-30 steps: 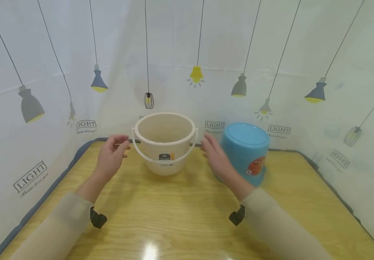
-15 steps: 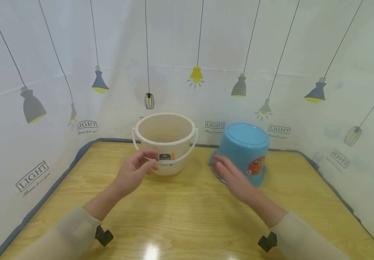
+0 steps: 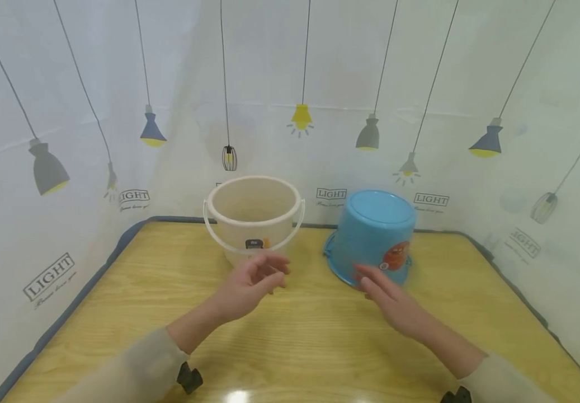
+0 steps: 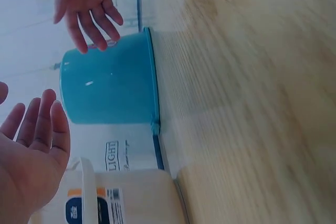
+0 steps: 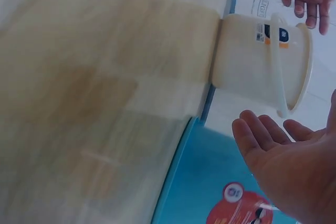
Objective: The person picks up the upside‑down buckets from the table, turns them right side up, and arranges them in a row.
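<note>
Holds both hands out over the wooden table [image 3: 315,341], with palms turned toward each other. Holds the left hand [image 3: 250,288] in the air just in front of the cream bucket [image 3: 254,230], with loosely bent fingers relaxed and parted from the thumb. Overlaps the bucket's lower front with that hand in the head view, yet shows a gap between the two in the right wrist view. Holds the right hand [image 3: 395,305] near the front of the blue bucket [image 3: 362,238], with fingers relaxed, slightly bent and uncurled. Covers a little of the lower blue wall there; cannot tell whether any fingertip touches it.

Has the cream bucket standing upright toward the back of the table, with mouth up and with a white handle [image 5: 276,61] hanging across the front. Bears a dark and orange label [image 3: 254,244] on the front wall. Has the blue bucket to the right, apart from the cream one, upside down with base up and rim on the table. Bears a red sticker [image 3: 396,256] on the side.

Wears light sleeves [image 3: 159,352], with a black device [image 3: 189,378] at each wrist. Shows behind the table a white sheet [image 3: 269,56] printed with hanging lamps [image 3: 367,134].
</note>
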`<state>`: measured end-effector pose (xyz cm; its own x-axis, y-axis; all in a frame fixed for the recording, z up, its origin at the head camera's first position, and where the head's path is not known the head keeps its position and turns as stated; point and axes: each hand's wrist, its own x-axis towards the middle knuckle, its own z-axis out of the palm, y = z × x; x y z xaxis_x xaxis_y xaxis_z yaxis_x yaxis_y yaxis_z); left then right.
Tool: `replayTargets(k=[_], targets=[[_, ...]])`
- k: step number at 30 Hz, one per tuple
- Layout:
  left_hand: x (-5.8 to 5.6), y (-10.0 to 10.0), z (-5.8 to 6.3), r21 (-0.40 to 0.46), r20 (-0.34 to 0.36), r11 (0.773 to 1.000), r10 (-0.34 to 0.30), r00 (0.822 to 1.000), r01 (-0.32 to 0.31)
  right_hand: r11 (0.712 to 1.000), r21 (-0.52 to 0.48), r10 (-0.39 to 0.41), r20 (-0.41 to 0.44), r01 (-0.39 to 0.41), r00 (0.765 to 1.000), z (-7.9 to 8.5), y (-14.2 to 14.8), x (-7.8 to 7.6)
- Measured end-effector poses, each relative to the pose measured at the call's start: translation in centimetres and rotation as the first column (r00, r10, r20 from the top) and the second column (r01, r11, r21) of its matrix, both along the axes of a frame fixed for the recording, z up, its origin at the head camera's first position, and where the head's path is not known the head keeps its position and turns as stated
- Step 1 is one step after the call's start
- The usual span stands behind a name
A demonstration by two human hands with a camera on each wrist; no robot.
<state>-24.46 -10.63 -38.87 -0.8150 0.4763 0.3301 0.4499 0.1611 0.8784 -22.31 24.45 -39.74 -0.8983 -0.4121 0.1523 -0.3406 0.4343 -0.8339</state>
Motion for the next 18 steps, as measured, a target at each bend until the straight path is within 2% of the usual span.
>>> replayTargets(k=[5, 10, 14, 18], targets=[[-0.6, 2.4, -0.3, -0.077, 0.005, 0.997, -0.029, 1.000, 0.030, 0.993, 0.110, -0.039, 0.033, 0.035, 0.999, -0.7, 2.4, 0.3], [-2.0, 4.6, -1.3, -0.119, 0.012, 0.989, -0.087, 0.996, 0.088, 0.962, 0.263, -0.075, 0.008, 0.070, 0.997, -1.9, 5.2, 0.0], [-3.5, 6.2, -2.2, -0.178, 0.005, 0.979, -0.100, 0.995, 0.100, 0.930, 0.353, -0.115, 0.018, 0.101, 0.993, -2.7, 8.1, -0.9], [-5.1, 7.3, -2.8, -0.298, -0.007, 0.951, -0.089, 0.996, 0.083, 0.909, 0.395, -0.143, -0.015, 0.137, 0.990, -3.5, 10.9, -2.6]])
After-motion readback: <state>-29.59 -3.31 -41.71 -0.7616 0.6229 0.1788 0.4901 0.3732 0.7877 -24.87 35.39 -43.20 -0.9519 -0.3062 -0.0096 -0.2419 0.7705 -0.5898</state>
